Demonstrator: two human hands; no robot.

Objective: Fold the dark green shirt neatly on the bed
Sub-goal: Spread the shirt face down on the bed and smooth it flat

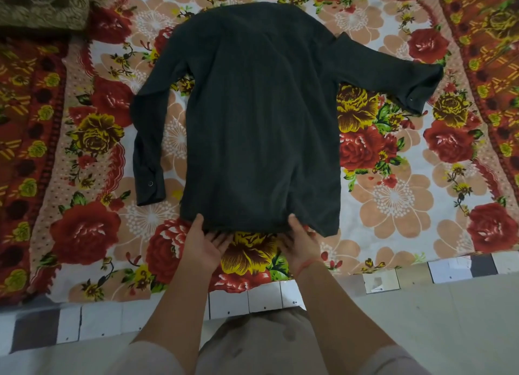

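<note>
Left hand (203,244), right hand (302,244) pinch shirt (261,116)

Both forearms reach forward side by side; the left hand (202,244) and right hand (300,241), thumbs on top, pinch the hem of the dark green shirt (261,116).

A bedroom at home: you stand at the edge of a bed (264,297) draped in a floral spread (393,200) of red and yellow roses. A brown patterned cushion (42,3) sits at its far corner, a shirt (252,107) lies spread on top, and pale floor (449,318) runs alongside.
</note>
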